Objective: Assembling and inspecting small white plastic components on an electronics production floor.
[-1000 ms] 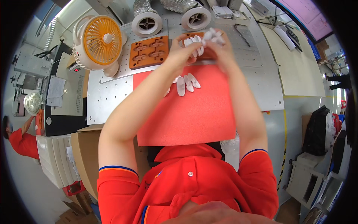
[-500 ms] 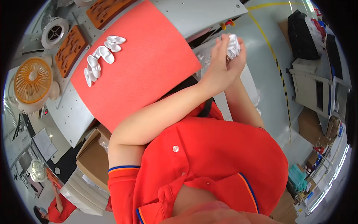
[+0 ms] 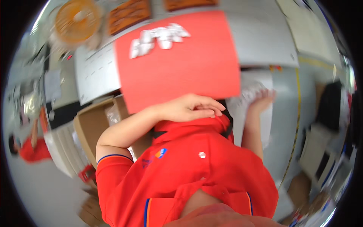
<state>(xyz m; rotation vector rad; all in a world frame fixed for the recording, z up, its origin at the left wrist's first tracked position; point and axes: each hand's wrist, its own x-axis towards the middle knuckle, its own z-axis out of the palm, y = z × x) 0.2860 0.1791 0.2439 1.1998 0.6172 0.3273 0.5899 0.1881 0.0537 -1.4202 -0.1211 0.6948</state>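
Note:
My left hand (image 3: 194,107) hangs over the near edge of a red mat (image 3: 181,64), fingers loosely stretched with nothing in them. To the right, beyond the mat's corner, my right hand (image 3: 261,100) is reaching down beside the table. Motion blurs its fingers, so what it holds, if anything, is unclear. Crumpled clear plastic (image 3: 244,92) with whitish contents lies right next to it. Several small glossy white shell-shaped parts (image 3: 165,39) rest in a row along the far left of the mat, away from both hands.
Orange slotted blocks (image 3: 129,16) and an orange-and-white fan (image 3: 77,20) stand at the back of the grey metal table (image 3: 264,41). An open cardboard box (image 3: 94,125) sits at left below the table edge. Another person in red (image 3: 34,149) is far left.
Both hands held a white bundle together at the right. Now they are apart: the left has come back to the mat's near edge, empty. The right has lowered toward the plastic. The view has turned.

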